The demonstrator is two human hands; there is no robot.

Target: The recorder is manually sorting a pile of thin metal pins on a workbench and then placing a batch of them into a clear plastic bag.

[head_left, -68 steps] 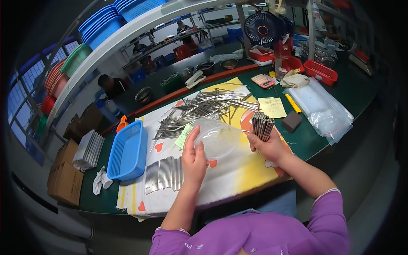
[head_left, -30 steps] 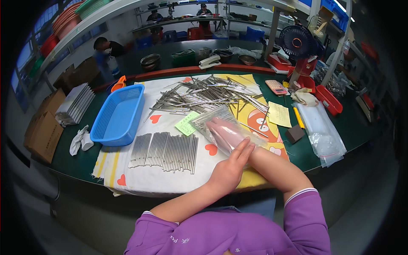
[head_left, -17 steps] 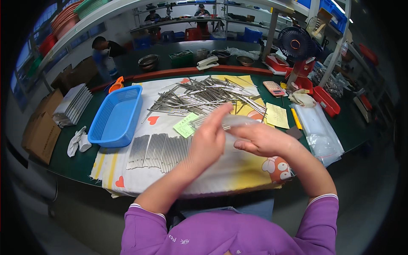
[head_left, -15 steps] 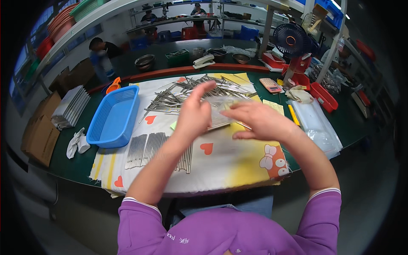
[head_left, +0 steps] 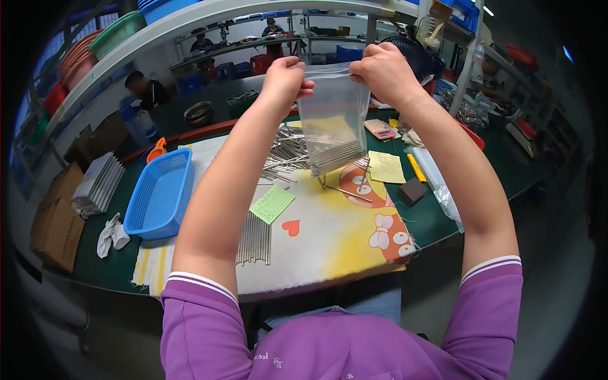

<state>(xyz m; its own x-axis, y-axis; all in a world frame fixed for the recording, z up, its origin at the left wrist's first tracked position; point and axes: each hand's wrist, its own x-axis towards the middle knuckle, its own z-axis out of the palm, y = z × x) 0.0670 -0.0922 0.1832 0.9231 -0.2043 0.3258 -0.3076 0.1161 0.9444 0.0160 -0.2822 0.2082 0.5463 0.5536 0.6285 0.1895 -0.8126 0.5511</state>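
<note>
A clear zip bag [head_left: 330, 114] hangs upright over the far part of the cloth, its top edge stretched between both hands. My left hand [head_left: 285, 82] pinches the left top corner. At the right top corner, my right hand [head_left: 387, 73] grips the rim. Several thin metal rods [head_left: 339, 156] lie side by side in the bottom of the bag. Behind and left of it spreads a loose pile of metal rods [head_left: 288, 152]. Closer to me, a neat row of rods [head_left: 255, 240] is partly hidden by my left forearm. A green paper slip [head_left: 272, 204] rests at that row's far end.
A blue plastic basket [head_left: 161, 196] stands left, with cartons [head_left: 58, 206] beyond it. On the right are a yellow note [head_left: 386, 167], a dark block [head_left: 412, 191], a yellow cutter [head_left: 416, 168], a calculator [head_left: 380, 129] and flat plastic bags [head_left: 437, 180].
Both hands have risen and moved farther away, lifting the bag with rods off the cloth. The green slip, note and dark block are now uncovered. The view has shifted slightly.
</note>
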